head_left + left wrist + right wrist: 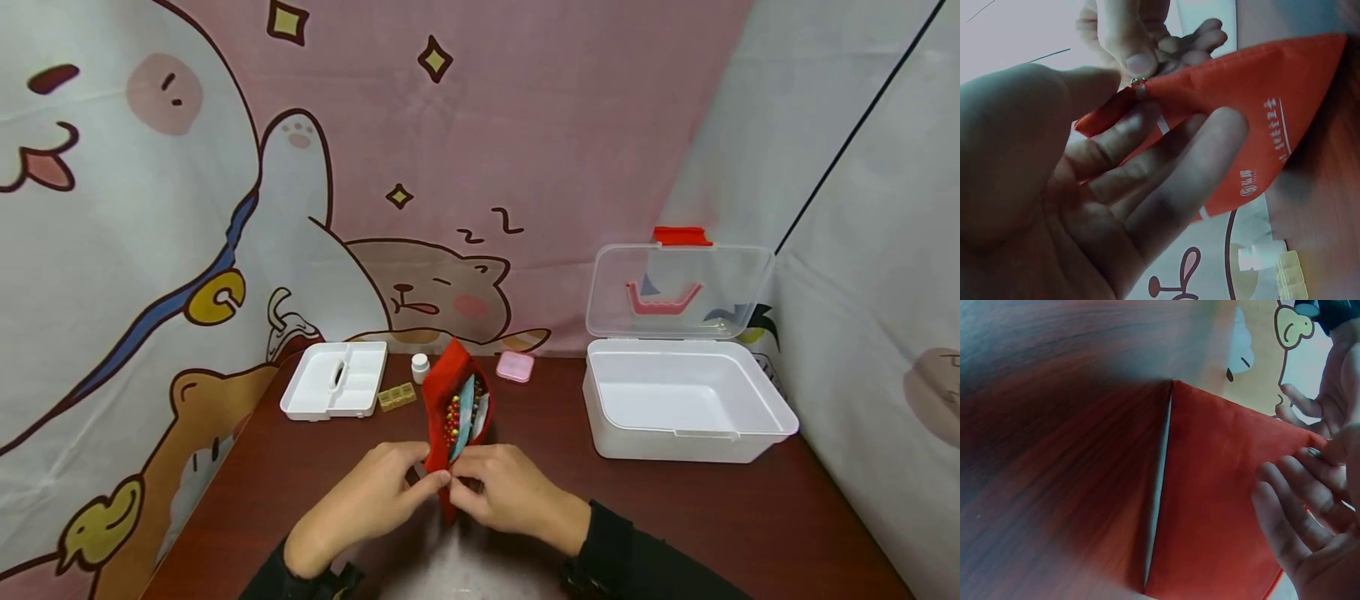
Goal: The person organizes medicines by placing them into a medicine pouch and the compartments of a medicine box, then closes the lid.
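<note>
A red zippered pouch [440,385] stands on the table with its top gaping, white print showing on its side in the left wrist view. Inside are red and yellow bead-like pieces [452,419] and a light-blue packet [466,408]; the rest of its contents is hard to make out. My left hand [378,487] pinches the pouch's near end between thumb and fingers. Close beside it, my right hand [510,492] pinches the small metal zipper pull [1315,451] at that same end, its other fingers along the pouch's side.
Behind the pouch are a white bottle [420,367], a yellow pill case [397,397] and a pink case [515,366]. A white divided box [307,392] lies left. At right stands a white bin [675,446] with its clear lid [615,292] raised. A printed cloth backs the table.
</note>
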Demonstrator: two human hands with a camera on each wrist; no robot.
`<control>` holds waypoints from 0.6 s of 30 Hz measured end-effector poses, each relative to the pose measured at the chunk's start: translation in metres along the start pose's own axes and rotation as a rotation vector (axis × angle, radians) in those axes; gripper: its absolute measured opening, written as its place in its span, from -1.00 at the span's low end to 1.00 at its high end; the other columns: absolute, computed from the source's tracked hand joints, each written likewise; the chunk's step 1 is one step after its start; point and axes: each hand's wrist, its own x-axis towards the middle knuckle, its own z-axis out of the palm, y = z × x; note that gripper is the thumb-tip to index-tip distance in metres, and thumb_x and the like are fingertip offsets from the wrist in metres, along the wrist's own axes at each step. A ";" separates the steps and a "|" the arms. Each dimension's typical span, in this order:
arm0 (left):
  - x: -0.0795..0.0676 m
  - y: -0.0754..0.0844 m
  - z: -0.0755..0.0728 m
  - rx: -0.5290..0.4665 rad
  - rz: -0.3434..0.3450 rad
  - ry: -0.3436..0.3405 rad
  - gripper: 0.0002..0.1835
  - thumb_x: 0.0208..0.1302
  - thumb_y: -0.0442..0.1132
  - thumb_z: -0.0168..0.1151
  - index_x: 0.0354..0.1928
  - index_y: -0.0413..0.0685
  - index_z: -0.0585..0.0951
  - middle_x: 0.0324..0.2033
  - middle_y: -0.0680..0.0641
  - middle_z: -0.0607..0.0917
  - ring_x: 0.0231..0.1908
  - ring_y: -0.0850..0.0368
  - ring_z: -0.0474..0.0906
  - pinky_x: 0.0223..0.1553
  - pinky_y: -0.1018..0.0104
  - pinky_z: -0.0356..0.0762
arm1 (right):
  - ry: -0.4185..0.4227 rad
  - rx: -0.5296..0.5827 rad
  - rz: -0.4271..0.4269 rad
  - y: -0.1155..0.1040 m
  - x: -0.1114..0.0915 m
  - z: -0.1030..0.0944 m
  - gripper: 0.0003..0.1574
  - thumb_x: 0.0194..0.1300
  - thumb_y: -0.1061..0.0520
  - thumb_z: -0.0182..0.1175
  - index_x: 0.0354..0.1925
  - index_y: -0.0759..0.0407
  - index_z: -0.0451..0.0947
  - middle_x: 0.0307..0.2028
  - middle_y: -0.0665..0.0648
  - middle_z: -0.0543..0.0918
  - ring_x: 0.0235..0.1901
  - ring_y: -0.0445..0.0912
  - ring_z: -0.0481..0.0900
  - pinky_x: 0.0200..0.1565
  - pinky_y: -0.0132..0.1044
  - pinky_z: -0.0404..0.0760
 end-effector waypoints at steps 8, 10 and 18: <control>0.001 0.001 0.006 0.093 0.079 0.016 -0.83 0.58 -0.05 0.36 -0.26 0.20 0.78 -0.37 0.27 0.71 -0.37 0.48 0.55 -0.32 0.44 0.57 | -0.003 0.065 0.050 0.006 -0.006 -0.003 -0.89 0.55 0.13 0.29 -0.19 -0.07 0.72 -0.27 -0.18 0.67 -0.30 -0.41 0.52 -0.18 -0.67 0.49; 0.002 0.001 0.008 0.096 0.054 0.021 -0.79 0.57 0.04 0.37 -0.25 0.19 0.77 -0.40 0.26 0.70 -0.41 0.49 0.54 -0.36 0.45 0.55 | -0.007 0.069 0.038 0.007 -0.007 -0.003 -0.89 0.59 0.11 0.27 -0.15 -0.07 0.72 -0.23 -0.17 0.70 -0.26 -0.40 0.57 -0.13 -0.64 0.55; 0.007 0.001 0.012 0.179 0.095 0.050 -0.88 0.61 -0.08 0.33 -0.18 0.17 0.74 -0.41 0.26 0.68 -0.36 0.37 0.59 -0.30 0.39 0.54 | -0.039 0.046 0.014 0.010 -0.009 -0.006 -0.89 0.60 0.11 0.30 -0.06 -0.03 0.76 -0.13 -0.14 0.75 -0.18 -0.39 0.64 -0.02 -0.56 0.66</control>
